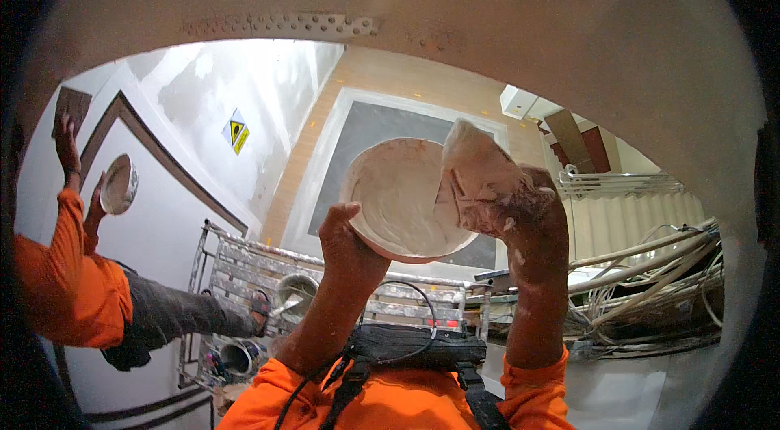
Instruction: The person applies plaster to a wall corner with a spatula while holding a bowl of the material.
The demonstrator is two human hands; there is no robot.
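My left hand (354, 247) cradles a round whitish bowl (406, 254) from its near left side, the thumb over the rim. Wet plaster (398, 186) coats the bowl's inside. In my right hand (532, 215) is a broad flat plastering blade (475, 166), thickly smeared with plaster, tilted above the bowl's right side. Its handle is hidden by my closed fingers, which are also caked with plaster. Whether the blade touches the rim I cannot tell.
A perforated metal strip (292, 25) runs along the plastered surface overhead. At left a co-worker (69, 292) in orange holds another bowl (120, 185) and a flat board (71, 109). Below are a splattered scaffold platform (268, 263) and buckets (238, 357); bundled cables (650, 284) hang at right.
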